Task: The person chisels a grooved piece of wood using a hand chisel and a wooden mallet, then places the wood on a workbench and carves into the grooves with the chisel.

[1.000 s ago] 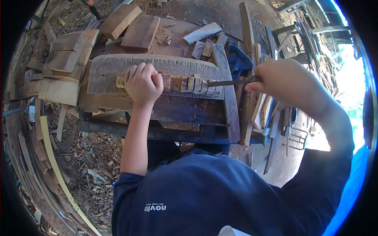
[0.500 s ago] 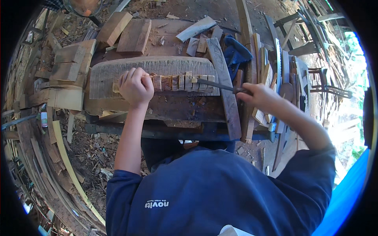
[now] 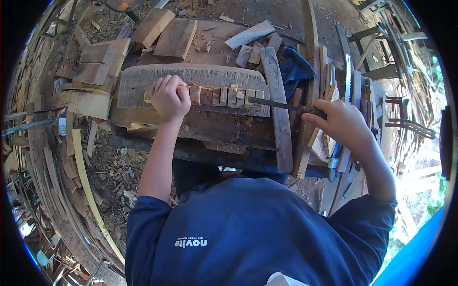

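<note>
My left hand (image 3: pixel 171 97) is closed in a fist around the left end of a narrow notched wood strip (image 3: pixel 217 96). Several crosswise cuts divide the strip's upper face into small blocks. It lies on a broad, weathered board (image 3: pixel 138 90) with a curved far edge. From the right, my right hand (image 3: pixel 339 118) grips the handle of a long, thin, dark chisel (image 3: pixel 276 104), thumb along its near side. The blade points left, nearly level, its tip at the blocks near the strip's right end.
A grey plank (image 3: pixel 277 114) lies crosswise right of the strip. Beyond it are a blue cloth (image 3: pixel 296 66), a long beam (image 3: pixel 310 52) and a saw blade (image 3: pixel 348 78). Thick wood blocks (image 3: pixel 176 39) sit at the far side, with stacked offcuts (image 3: pixel 90 102) to the left.
The whole view has shifted, so the bench appears further right. My right hand has drawn back slightly rightward with the chisel, and its elbow sits lower. My left hand keeps its hold.
</note>
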The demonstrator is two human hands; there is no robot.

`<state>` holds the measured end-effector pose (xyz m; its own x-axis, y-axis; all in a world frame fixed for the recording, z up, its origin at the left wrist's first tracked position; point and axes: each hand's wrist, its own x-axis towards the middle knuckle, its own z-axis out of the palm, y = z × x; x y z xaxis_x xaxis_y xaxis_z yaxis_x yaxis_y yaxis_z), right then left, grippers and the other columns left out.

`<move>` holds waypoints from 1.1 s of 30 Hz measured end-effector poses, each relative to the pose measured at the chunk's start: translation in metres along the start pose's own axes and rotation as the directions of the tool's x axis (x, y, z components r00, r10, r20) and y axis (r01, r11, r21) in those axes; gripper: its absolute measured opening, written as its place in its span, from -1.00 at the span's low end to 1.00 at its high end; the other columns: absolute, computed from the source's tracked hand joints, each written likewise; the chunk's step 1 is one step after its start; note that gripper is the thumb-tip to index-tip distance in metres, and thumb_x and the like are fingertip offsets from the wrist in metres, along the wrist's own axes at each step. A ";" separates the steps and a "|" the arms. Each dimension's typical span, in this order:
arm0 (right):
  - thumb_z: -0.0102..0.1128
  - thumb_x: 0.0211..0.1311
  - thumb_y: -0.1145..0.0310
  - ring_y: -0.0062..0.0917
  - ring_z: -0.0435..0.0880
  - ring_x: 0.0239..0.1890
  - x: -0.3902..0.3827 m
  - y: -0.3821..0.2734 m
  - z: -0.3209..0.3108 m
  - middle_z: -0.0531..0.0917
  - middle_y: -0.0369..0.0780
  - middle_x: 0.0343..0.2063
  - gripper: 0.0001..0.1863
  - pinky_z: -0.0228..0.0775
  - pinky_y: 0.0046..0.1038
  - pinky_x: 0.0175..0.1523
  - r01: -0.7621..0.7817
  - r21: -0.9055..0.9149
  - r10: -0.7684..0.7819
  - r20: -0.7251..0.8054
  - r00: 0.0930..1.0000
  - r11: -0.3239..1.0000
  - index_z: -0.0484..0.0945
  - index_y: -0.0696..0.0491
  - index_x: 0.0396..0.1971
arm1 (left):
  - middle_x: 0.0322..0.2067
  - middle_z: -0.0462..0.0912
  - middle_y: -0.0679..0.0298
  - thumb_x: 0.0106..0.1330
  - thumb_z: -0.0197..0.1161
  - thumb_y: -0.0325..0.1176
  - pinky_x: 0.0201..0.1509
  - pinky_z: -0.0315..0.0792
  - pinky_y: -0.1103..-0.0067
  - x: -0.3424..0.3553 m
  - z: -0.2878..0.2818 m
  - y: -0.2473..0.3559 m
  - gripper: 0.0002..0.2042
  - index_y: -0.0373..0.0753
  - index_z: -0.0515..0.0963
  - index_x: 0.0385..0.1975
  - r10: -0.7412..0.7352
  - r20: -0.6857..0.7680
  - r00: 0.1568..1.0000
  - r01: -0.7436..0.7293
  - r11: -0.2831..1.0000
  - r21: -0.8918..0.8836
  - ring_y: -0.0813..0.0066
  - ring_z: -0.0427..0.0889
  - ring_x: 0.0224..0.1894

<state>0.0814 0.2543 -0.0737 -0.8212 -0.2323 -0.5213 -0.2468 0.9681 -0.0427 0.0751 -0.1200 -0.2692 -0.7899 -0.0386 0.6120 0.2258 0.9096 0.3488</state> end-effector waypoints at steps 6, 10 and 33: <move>0.12 0.37 -0.22 -0.09 0.73 -0.34 -0.009 -0.034 -0.035 0.68 -0.05 -0.52 -0.44 0.53 -0.09 -0.19 -0.018 -0.174 0.016 -0.009 1.000 0.985 0.63 0.07 -0.32 | -0.58 0.47 0.32 0.12 0.10 -0.36 -0.22 0.38 0.34 -0.002 0.004 -0.001 -0.88 -0.08 0.39 -0.65 0.015 -0.036 0.999 -0.016 1.000 -0.020 0.19 0.51 -0.43; 0.11 0.37 -0.22 -0.12 0.74 -0.35 -0.010 -0.048 -0.048 0.69 -0.06 -0.51 -0.43 0.54 -0.10 -0.19 -0.001 -0.252 0.001 -0.001 1.000 0.968 0.64 0.07 -0.32 | -0.58 0.47 0.32 0.11 0.11 -0.37 -0.22 0.38 0.34 -0.003 0.006 -0.001 -0.88 -0.08 0.39 -0.64 0.004 -0.048 0.999 -0.006 0.999 -0.038 0.19 0.51 -0.42; 0.18 0.35 -0.18 -0.16 0.76 -0.35 -0.019 -0.117 -0.061 0.70 -0.10 -0.53 -0.48 0.56 -0.13 -0.21 0.043 -0.437 -0.062 -0.030 0.998 0.899 0.68 0.05 -0.34 | -0.60 0.44 0.33 0.04 0.13 -0.38 -0.22 0.39 0.36 -0.005 0.010 -0.002 -0.88 -0.09 0.37 -0.68 -0.006 -0.134 0.991 0.002 0.999 -0.037 0.24 0.49 -0.46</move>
<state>0.0942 0.1397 -0.0065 -0.8191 -0.2949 -0.4919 -0.4818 0.8191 0.3112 0.0730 -0.1174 -0.2797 -0.7079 -0.0995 0.6993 0.2454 0.8937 0.3756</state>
